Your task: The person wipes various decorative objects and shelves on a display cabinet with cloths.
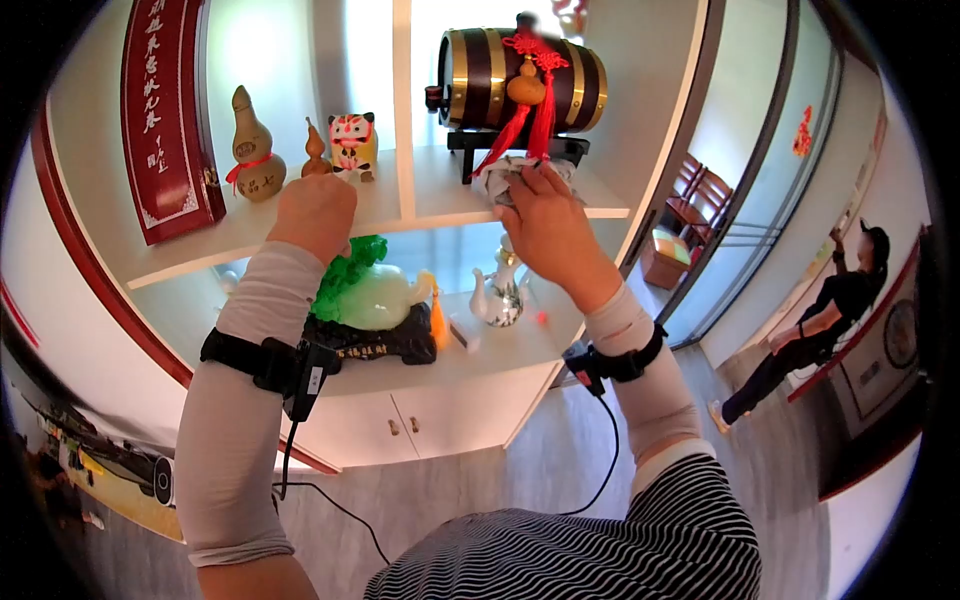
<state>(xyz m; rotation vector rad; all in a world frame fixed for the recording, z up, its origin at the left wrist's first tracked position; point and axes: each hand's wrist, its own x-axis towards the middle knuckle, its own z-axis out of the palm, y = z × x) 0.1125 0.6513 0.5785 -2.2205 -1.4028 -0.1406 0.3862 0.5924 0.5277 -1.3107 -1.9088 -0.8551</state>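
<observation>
On the upper shelf [455, 207], my right hand [550, 230] presses a crumpled light grey cloth [497, 182] with its fingers over it. Just behind the cloth, a dark wooden barrel with gold bands [477, 75] lies on a black stand [462, 145]. A red tassel with a small gourd [525, 90] hangs down the barrel's front. My left hand [315, 212] is closed at the same shelf's front, its fingertips turned away; whatever it grips is hidden. Close behind it are a small gourd [315, 150] and a lucky cat figurine [353, 145].
A large gourd [258, 165] and a red plaque [168, 120] stand at the left. Below are a green-and-white cabbage ornament [372, 298] on a dark base and a white teapot [497, 300]. At the right, a person [835, 310] stands beyond the sliding door [745, 180].
</observation>
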